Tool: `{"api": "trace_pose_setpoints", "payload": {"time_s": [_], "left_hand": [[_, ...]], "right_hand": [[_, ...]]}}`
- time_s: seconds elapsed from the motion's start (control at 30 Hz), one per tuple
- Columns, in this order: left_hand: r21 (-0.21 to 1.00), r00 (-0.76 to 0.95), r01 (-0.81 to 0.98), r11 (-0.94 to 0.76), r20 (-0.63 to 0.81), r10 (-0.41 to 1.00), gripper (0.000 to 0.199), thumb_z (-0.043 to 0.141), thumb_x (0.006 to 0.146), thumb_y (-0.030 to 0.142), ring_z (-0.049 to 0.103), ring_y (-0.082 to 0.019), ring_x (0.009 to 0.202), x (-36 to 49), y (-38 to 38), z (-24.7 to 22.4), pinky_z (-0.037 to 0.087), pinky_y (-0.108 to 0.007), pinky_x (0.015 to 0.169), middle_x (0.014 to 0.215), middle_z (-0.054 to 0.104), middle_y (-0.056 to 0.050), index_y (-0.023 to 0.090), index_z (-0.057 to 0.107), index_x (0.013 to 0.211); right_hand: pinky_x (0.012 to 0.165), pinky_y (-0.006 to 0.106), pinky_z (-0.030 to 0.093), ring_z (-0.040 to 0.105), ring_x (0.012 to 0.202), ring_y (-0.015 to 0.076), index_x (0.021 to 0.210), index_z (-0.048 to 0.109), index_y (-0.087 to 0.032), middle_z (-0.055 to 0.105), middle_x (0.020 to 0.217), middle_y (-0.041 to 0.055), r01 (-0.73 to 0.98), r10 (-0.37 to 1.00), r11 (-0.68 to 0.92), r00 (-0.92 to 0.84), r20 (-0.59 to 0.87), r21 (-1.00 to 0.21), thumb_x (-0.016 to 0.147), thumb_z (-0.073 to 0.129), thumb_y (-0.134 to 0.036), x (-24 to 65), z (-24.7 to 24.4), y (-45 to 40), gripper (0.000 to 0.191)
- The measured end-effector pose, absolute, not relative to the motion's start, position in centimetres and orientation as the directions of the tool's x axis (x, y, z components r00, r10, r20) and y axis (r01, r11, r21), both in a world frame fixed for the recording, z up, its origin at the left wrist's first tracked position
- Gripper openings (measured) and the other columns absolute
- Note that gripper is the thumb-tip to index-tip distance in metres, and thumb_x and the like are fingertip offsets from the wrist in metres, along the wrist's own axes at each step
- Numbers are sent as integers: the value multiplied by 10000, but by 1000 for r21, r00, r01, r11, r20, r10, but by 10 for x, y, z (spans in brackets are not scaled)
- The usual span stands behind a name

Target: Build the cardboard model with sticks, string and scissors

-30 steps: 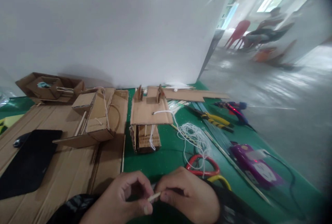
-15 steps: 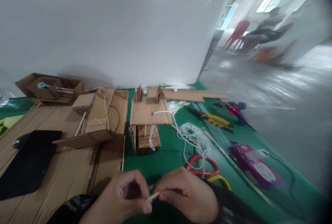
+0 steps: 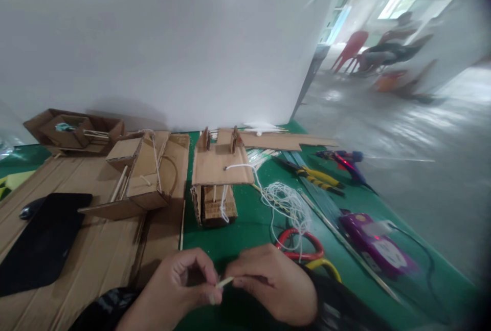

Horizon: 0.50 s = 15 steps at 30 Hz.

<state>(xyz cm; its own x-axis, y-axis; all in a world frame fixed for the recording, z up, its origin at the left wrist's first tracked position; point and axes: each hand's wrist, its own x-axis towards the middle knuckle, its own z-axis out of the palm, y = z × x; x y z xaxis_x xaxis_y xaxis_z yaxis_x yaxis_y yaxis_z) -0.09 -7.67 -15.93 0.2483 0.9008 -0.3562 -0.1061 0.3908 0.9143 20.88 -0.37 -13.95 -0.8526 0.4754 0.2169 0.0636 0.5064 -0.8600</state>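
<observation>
Between my two hands is a short, pale wooden stick [image 3: 224,282]. My left hand [image 3: 180,282] pinches one end of it between thumb and fingertips. At the other end, the thumb and curled fingers of my right hand [image 3: 274,285] close on it. Just beyond my hands stands a cardboard model [image 3: 222,167] with two upright tabs and a white string [image 3: 241,166] threaded through it. That string runs to a loose tangle [image 3: 287,203] on the green tabletop [image 3: 209,241]. Red and yellow scissor-like handles [image 3: 301,244] lie close to my right hand.
Left, cardboard sheets [image 3: 115,239] carry a cardboard build [image 3: 141,177], a black phone-like slab [image 3: 46,239] and a mouse [image 3: 31,209]. Right are pliers [image 3: 320,176], a glue gun [image 3: 343,159] and a purple power strip [image 3: 378,244] with a cord. A white panel [image 3: 161,54] stands behind.
My hands have shifted slightly left and up with the stick still between them. The things on the table have not moved.
</observation>
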Motion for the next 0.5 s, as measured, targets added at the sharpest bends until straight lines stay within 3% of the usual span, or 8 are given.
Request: {"api": "trace_pose_setpoints", "payload": {"time_s": [0.2, 0.5], "left_hand": [[934, 241, -140, 330, -291, 926, 264, 810, 726, 349, 542, -100, 722, 0, -74, -158, 406, -189, 664, 771, 632, 13, 169, 654, 841], [920, 224, -139, 367, -332, 916, 264, 842, 685, 318, 518, -90, 662, -1, -74, -162, 389, -179, 615, 696, 611, 24, 155, 643, 747]], "right_hand": [[626, 202, 375, 536, 667, 113, 905, 684, -165, 616, 717, 12, 134, 507, 564, -835, 213, -815, 999, 444, -263, 209, -141, -3, 276], [596, 241, 337, 512, 649, 124, 929, 681, -169, 618, 690, 7, 145, 473, 687, -833, 287, -712, 1013, 396, -253, 209, -145, -4, 309]]}}
